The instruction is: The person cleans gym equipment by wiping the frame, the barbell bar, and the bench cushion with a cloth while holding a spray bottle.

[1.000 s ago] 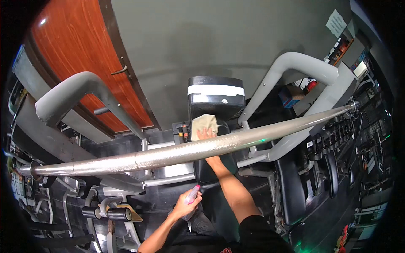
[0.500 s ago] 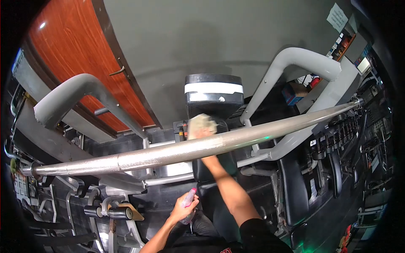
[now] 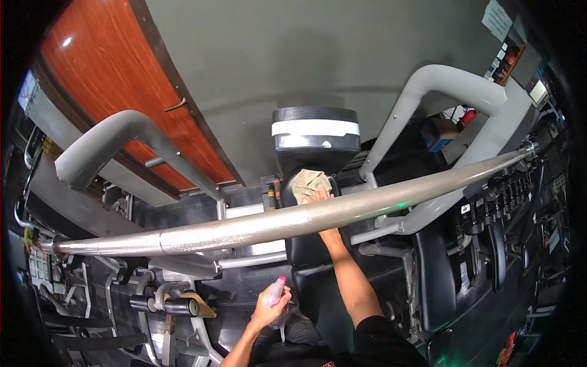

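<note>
My right hand (image 3: 322,195) reaches under the long metal bar and presses a crumpled beige cloth (image 3: 309,182) against the black padded backrest (image 3: 299,244) of a gym bench. The bar hides my right wrist. Closer to my body, my left hand (image 3: 264,311) is wrapped around a clear spray bottle with a pink top (image 3: 277,290), held above my lap. Its lower part is mostly hidden by my fingers. Beyond the cloth stands the upper black pad with a white band (image 3: 315,128).
The thick metal bar (image 3: 257,231) crosses in front of me, between grey frame arms at left (image 3: 116,137) and right (image 3: 428,85). A grey wall and a reddish wooden door (image 3: 116,79) stand ahead. Weight machines (image 3: 177,306) and black benches (image 3: 434,275) flank both sides.
The cloth under my right hand has moved slightly right and lies more spread on the pad, no longer blurred. My left hand still holds the bottle. The view has shifted slightly.
</note>
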